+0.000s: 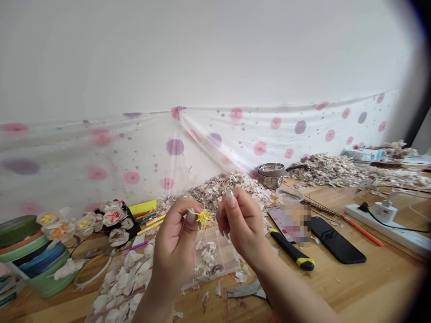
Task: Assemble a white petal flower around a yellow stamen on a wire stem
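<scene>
My left hand [177, 235] pinches a yellow spiky flower stamen [204, 218] between thumb and forefinger, its threads fanning out to the right. Close beside it, my right hand [244, 220] has thumb and forefinger pressed together; what they hold, if anything, is too small to make out. Under both hands lies a clear plastic compartment box [232, 246] with some pale petals in it. Larger white petals [126, 280] cover a clear tray at the lower left. Metal blades [245, 290], partly behind my right forearm, rest on the wooden table.
Finished-looking petal flowers [114, 217] and stacked ribbon rolls [40, 255] stand at left. A heap of dried petals [232, 186] and a steel pot [271, 175] sit behind. At right are a black-yellow handle [292, 249], a phone [338, 240] and a power strip [397, 229].
</scene>
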`<action>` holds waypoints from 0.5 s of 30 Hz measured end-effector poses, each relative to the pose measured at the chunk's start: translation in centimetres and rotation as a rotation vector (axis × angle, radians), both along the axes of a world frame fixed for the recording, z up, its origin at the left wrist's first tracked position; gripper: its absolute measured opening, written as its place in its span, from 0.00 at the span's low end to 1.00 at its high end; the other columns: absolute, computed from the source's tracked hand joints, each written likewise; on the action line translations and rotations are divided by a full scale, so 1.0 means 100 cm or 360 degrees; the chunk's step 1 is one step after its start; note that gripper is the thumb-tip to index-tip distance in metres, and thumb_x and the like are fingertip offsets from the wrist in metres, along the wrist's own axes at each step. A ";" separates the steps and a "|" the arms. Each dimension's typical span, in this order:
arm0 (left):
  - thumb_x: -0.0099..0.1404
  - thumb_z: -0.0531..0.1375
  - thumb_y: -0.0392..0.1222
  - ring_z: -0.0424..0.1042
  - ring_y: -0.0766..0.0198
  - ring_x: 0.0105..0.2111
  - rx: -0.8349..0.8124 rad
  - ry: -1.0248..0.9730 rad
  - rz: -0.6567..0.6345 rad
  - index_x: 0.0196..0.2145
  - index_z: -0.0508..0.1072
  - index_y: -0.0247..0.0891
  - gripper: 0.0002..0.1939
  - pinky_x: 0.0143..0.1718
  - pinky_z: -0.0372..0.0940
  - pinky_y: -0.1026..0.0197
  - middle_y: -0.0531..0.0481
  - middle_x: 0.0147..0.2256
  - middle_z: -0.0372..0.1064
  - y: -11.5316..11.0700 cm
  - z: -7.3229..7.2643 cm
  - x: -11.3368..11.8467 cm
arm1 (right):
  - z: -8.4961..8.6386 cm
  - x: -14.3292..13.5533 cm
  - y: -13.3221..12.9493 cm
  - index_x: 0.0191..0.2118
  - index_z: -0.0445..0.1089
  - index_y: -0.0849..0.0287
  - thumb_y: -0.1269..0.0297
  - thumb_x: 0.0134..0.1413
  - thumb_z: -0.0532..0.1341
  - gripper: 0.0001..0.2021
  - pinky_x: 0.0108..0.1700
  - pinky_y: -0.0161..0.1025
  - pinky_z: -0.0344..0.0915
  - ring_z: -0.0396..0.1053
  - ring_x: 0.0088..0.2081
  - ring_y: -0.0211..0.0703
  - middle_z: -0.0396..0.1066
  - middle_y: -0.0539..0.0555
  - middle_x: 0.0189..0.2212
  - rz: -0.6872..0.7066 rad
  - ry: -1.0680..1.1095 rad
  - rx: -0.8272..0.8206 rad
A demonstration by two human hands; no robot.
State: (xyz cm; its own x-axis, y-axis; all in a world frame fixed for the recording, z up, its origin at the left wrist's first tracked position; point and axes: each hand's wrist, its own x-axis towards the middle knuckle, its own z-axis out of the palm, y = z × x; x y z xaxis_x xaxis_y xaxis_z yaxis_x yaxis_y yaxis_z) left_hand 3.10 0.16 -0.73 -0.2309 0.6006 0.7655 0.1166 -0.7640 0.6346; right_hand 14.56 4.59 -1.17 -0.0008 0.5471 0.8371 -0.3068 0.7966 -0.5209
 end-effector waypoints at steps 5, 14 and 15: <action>0.68 0.61 0.47 0.61 0.66 0.31 0.0084 -0.0045 0.0030 0.35 0.74 0.43 0.07 0.33 0.59 0.66 0.54 0.31 0.66 0.002 0.000 -0.002 | 0.004 0.007 -0.006 0.25 0.62 0.57 0.56 0.68 0.54 0.19 0.20 0.31 0.54 0.55 0.16 0.30 0.59 0.44 0.14 -0.0059 -0.0140 0.0042; 0.71 0.58 0.41 0.65 0.68 0.36 0.0190 0.0190 0.0044 0.37 0.72 0.43 0.04 0.39 0.62 0.71 0.55 0.33 0.67 0.005 0.000 -0.008 | 0.009 0.007 -0.014 0.28 0.63 0.57 0.61 0.64 0.58 0.13 0.21 0.30 0.52 0.56 0.17 0.30 0.60 0.43 0.15 -0.0142 -0.0330 0.0124; 0.71 0.58 0.40 0.65 0.68 0.36 0.0214 0.0197 0.0046 0.37 0.72 0.43 0.04 0.39 0.62 0.72 0.55 0.33 0.66 0.005 0.000 -0.008 | 0.009 0.006 -0.015 0.28 0.63 0.57 0.62 0.64 0.59 0.12 0.20 0.30 0.52 0.56 0.16 0.30 0.60 0.42 0.15 -0.0162 -0.0332 0.0128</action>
